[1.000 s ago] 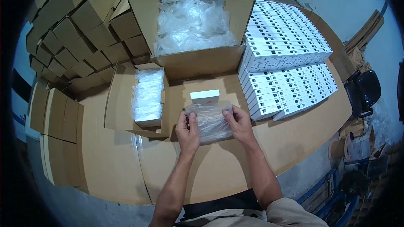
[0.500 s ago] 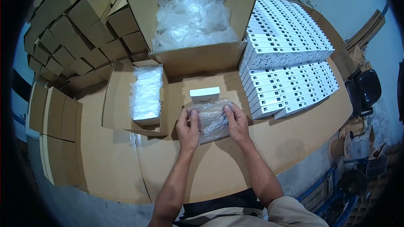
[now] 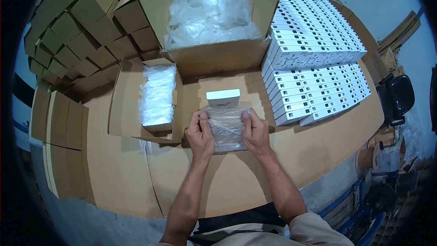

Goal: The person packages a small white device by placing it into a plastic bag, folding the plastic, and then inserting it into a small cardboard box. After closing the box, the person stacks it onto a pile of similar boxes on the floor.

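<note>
A clear plastic bag is stretched between my two hands above the cardboard-covered table. Its left upper corner is pinched in my left hand, and my right hand grips the right upper corner. Just behind the bag a small white box stands upright, its lower part hidden by the plastic. To the left, an open carton holds a row of white boxes wrapped in clear plastic.
A large carton full of loose clear bags stands at the back. Rows of white boxes are stacked on the right. Brown cartons are piled at the back left, with more cartons at the left edge.
The bag is pulled flatter and straighter between my hands, and my left hand has shifted slightly left. The whole view has shifted a little.
</note>
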Tool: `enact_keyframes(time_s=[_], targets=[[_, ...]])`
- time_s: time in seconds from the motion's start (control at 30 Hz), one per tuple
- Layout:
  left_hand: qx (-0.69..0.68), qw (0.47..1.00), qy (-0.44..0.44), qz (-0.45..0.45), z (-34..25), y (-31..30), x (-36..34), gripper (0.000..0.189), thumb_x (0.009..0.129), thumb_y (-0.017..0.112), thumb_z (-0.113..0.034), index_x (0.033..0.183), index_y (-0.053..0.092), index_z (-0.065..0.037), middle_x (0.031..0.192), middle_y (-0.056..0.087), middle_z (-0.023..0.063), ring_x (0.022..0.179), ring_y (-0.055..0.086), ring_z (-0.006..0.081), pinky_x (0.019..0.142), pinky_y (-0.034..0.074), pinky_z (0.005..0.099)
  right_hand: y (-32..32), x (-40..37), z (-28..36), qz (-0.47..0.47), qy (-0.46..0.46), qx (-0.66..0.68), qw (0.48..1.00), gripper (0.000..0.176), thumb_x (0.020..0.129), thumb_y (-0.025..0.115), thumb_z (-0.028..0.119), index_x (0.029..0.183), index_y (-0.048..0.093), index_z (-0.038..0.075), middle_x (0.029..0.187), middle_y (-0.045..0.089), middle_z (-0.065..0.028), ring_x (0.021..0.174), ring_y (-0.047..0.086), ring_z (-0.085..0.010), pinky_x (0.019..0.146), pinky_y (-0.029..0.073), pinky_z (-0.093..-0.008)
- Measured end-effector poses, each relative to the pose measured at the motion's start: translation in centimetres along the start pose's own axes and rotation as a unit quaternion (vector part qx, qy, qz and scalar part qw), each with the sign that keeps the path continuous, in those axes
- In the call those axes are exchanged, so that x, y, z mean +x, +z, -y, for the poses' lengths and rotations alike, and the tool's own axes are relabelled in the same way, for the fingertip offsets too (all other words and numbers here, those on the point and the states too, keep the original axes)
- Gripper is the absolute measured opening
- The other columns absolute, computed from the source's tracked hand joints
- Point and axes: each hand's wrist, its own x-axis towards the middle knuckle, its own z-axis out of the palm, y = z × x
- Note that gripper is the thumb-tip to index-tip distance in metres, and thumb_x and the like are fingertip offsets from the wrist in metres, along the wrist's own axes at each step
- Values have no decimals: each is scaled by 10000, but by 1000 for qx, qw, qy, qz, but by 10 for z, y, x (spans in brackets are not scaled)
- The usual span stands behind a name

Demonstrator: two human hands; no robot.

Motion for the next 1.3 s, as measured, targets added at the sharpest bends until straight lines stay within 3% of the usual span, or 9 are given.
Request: enact_keyframes(time_s=[0.13,0.37,0.47,0.57,0.67,0.83,1.03,1.13,1.3], targets=[[-119,985,-112,55,-13,5,-7,215,990,724,-160,1094,611,-11,879,644,7,723,610,71,608,512,244,-3,0,-1,1,-5,7,1000,285,1082,557,185,886,549,-21,571,494,-136,479,474,-191,494,399,-364],[-121,982,-77,124,-9,4,-12,497,773,929,-101,1131,599,-1,1007,692,73,923,692,136,784,584,263,-7,4,-9,-43,84,161,982,217,1043,636,190,925,661,9,698,641,-42,642,539,-47,574,457,-269],[-101,985,-58,125,-8,2,-12,514,757,940,-107,1130,603,-3,1029,705,88,935,697,139,783,587,267,-8,6,-2,-105,57,194,974,122,967,712,127,925,687,15,838,697,-82,762,640,-114,689,512,-281],[-84,987,-56,126,-9,1,-11,495,760,933,-94,1124,609,-3,1027,714,89,936,701,138,780,591,273,-22,15,9,-56,-158,37,985,161,843,796,81,979,727,30,1036,711,-110,988,676,-219,862,527,-350],[-50,991,-25,124,-7,1,-12,465,762,922,-75,1109,621,-7,1007,722,82,912,706,131,769,595,281,-25,13,13,-2,-155,0,988,285,745,833,57,1019,756,62,1216,672,-119,1166,611,-294,993,477,-420],[14,991,1,134,-4,-2,-15,433,758,883,-11,1091,608,-32,972,680,34,881,665,96,754,566,266,-25,11,15,24,-143,-25,989,285,740,845,75,1012,762,89,1260,642,-107,1203,584,-294,1030,446,-440],[46,988,69,127,-9,-3,-14,407,749,907,-53,1058,641,-37,889,704,34,799,664,89,700,565,273,-23,11,14,31,-124,-16,992,262,748,839,72,990,740,84,1239,626,-105,1208,566,-303,1051,426,-452],[63,986,95,121,-10,-4,-13,423,743,927,-98,1061,655,-38,919,734,75,832,736,153,711,594,308,-23,11,10,32,-121,-13,992,230,757,830,67,965,731,76,1222,628,-109,1203,565,-308,1050,423,-455],[71,988,69,118,-9,-4,-13,426,744,925,-103,1061,649,-34,936,745,102,848,745,173,720,599,317,-25,10,9,40,-136,-24,990,193,753,825,57,919,728,73,1205,637,-110,1195,565,-313,1048,419,-454]])
